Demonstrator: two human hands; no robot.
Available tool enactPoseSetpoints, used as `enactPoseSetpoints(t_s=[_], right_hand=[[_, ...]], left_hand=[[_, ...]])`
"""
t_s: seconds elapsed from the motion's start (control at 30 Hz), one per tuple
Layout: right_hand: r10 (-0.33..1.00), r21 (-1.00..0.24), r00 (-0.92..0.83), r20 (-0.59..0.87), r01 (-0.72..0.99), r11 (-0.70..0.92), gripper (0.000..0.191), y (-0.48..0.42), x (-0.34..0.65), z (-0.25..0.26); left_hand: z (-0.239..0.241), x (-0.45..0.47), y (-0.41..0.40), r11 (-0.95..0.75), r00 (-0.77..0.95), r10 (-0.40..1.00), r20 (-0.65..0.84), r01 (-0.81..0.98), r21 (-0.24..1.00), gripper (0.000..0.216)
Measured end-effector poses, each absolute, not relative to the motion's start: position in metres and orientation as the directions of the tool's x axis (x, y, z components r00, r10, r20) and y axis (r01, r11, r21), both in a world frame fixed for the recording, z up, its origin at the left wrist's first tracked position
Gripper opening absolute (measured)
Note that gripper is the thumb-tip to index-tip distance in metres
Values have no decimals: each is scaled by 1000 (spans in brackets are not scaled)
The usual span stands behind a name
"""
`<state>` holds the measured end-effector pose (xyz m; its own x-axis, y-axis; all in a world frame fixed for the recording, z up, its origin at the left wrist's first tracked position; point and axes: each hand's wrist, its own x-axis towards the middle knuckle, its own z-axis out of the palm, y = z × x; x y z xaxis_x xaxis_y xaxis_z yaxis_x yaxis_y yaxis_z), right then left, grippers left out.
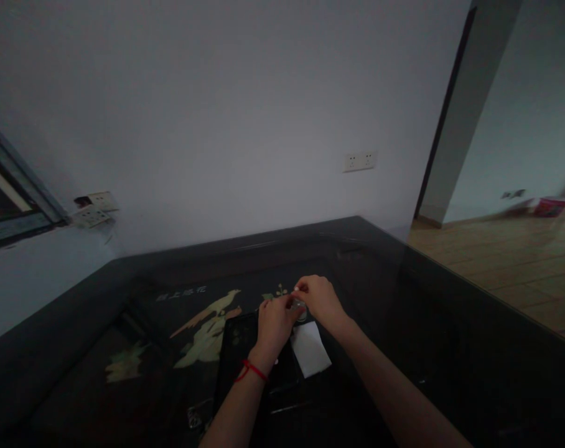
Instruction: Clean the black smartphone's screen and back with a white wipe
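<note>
My left hand (274, 323), with a red string bracelet (251, 368) at its wrist, is closed at the fingertips around a small clear object (301, 310) whose kind I cannot make out. Just above it, my right hand (318, 300) pinches thumb to finger, with a tiny pale bit at the tips, too small to name. Below the fingers lies a white piece of paper (310, 351). Under my left hand and forearm, partly hidden, is a flat black object (236, 345) with round marks near its upper corner, like a phone or its case.
The dark glossy table (380, 274) carries a pale bird-and-flower picture (210, 336). A small clear packet (196, 415) lies near the front. Behind stands a white wall with a double socket (359, 161); loose sockets (96, 208) hang at the left. Tiled floor (506, 255) extends right.
</note>
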<state>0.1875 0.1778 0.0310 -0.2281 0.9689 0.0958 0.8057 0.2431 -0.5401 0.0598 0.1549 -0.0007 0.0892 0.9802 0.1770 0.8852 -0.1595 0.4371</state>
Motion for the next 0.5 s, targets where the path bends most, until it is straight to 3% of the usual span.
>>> enactPoseSetpoints(t_s=[0.5], right_hand=[[976, -539, -179, 123, 814, 217, 21, 173, 186, 32]], left_hand=[[1, 62, 153, -156, 94, 980, 177, 913, 377, 23]])
